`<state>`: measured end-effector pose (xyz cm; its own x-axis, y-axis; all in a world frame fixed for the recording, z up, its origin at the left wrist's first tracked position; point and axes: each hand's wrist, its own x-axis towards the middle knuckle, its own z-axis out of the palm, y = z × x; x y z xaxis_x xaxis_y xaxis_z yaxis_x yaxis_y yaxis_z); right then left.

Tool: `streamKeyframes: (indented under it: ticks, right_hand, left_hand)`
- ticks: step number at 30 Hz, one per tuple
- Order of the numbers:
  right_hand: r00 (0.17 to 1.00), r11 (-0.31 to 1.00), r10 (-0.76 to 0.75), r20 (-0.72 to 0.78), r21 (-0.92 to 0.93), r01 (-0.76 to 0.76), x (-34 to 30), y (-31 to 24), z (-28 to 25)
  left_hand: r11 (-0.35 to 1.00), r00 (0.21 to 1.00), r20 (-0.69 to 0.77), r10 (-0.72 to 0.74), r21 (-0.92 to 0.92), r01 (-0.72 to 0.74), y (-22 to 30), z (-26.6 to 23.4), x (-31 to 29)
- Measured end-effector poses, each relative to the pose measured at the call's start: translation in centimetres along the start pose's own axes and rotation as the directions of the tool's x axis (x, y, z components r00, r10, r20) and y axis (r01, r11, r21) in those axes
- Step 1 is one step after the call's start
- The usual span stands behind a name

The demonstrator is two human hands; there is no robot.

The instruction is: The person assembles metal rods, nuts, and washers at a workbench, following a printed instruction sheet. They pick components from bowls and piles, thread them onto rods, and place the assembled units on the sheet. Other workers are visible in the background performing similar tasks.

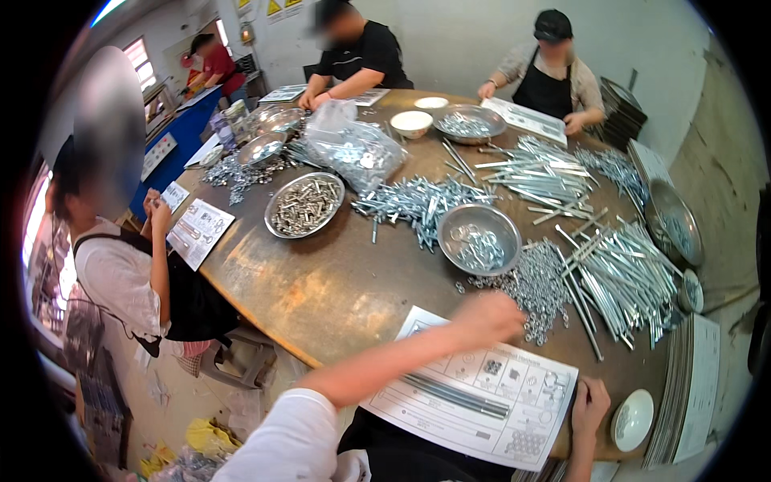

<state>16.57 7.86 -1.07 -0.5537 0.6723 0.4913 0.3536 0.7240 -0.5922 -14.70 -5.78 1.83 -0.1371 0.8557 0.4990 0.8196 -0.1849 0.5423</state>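
Note:
My left hand (490,318) reaches over the far edge of a white printed sheet (450,422), right beside a heap of small silvery nuts (544,293). Motion smears its fingers, and whatever might be in them cannot be made out. On the sheet lie long silvery rods (458,395), among printed outlines and small pictures of hardware. My right hand (590,402) is at the sheet's right edge with its fingers curled in; what they hold, if anything, is hidden. Beyond the nuts stands a metal bowl (474,212) with ring-shaped pieces in it.
Piles of long rods (618,277) and bolts (418,205) cover the table's far right and middle. A metal bowl of short cylinders (273,226), a plastic bag of parts (361,153), a white bowl (633,419) and stacked sheets (683,390) stand around. Several people work nearby.

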Motion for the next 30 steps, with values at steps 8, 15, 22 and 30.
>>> streamKeyframes:
  ticks: [8,15,22,30]
  right_hand:
    - [0.984,0.987,0.147,-0.101,0.087,-0.139,-0.4,3.1,1.8]
    - [0.991,0.994,0.093,-0.101,0.074,-0.086,-0.7,4.8,2.1]
    - [0.991,0.995,0.089,-0.1,0.058,-0.083,-0.8,4.9,2.3]
    - [0.895,0.719,0.444,-0.038,0.611,-0.331,0.5,2.4,3.0]
  left_hand:
    - [0.154,0.433,-0.654,-0.62,0.44,0.885,-18.6,-27.7,-13.8]
    - [0.083,0.296,-0.397,-0.869,0.473,0.877,-21.7,-30.6,-15.2]
    - [0.422,0.262,-0.408,-0.875,-0.375,0.825,-22.8,-32.8,-18.2]
    - [0.191,0.546,0.012,-0.838,-0.93,0.314,-13.0,-31.9,-12.1]
